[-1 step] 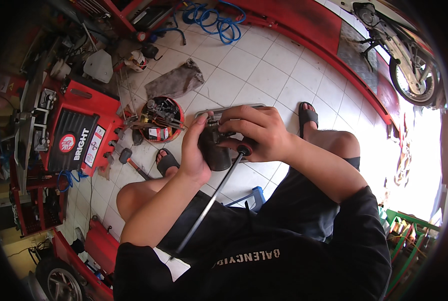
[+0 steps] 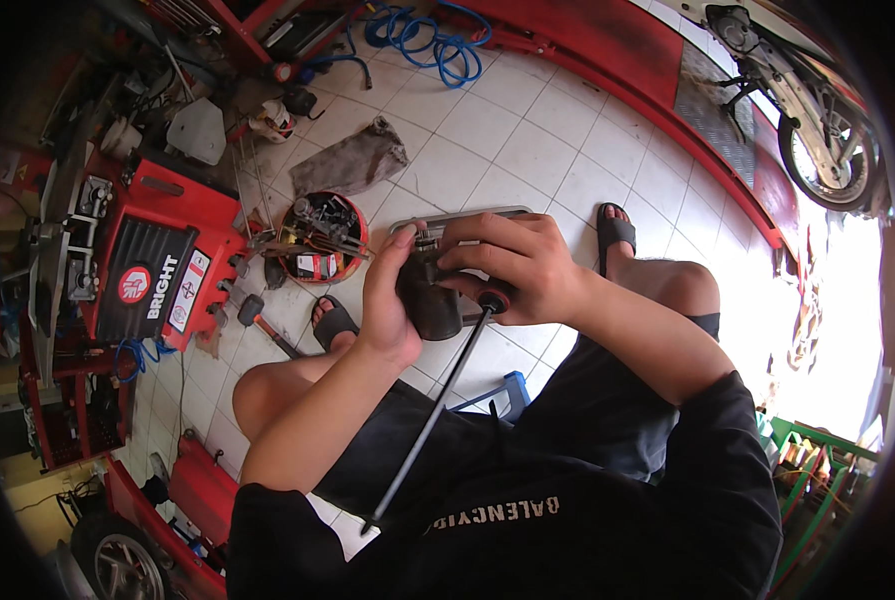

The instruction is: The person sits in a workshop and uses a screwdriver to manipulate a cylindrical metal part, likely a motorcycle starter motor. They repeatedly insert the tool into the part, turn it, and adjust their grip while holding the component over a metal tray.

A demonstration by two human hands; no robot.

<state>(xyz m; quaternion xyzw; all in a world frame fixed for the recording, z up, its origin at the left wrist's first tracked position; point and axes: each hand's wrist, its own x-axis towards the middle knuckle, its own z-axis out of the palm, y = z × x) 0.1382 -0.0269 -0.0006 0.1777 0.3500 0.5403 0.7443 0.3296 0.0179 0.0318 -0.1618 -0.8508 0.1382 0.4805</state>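
Over my lap, both hands hold a dark, rounded mechanical part [image 2: 432, 305] with a metal fitting at its top; its exact kind I cannot make out. My left hand [image 2: 387, 295] wraps round its left side, thumb near the top. On the other side my right hand [image 2: 517, 262] has its fingers on the upper part. A long screwdriver [image 2: 427, 420] with a black and red handle is tucked in the right palm, its shaft slanting down toward my shirt. A metal tray [image 2: 512, 211] lies on the floor behind the hands, mostly covered by them.
Left of my hands, a round red tub [image 2: 352, 270] holds tools and small parts. A hammer [image 2: 265, 325], a dirty cloth [image 2: 352, 158] and a red machine [image 2: 157, 270] are nearby. Blue hose [image 2: 427, 40] coils beside a red platform [image 2: 607, 60]; a motorcycle [image 2: 807, 110] stands far right.
The screwdriver's tip has swung slightly to the right and nearer my body. The fingers of my right hand have shifted a little on the dark part.
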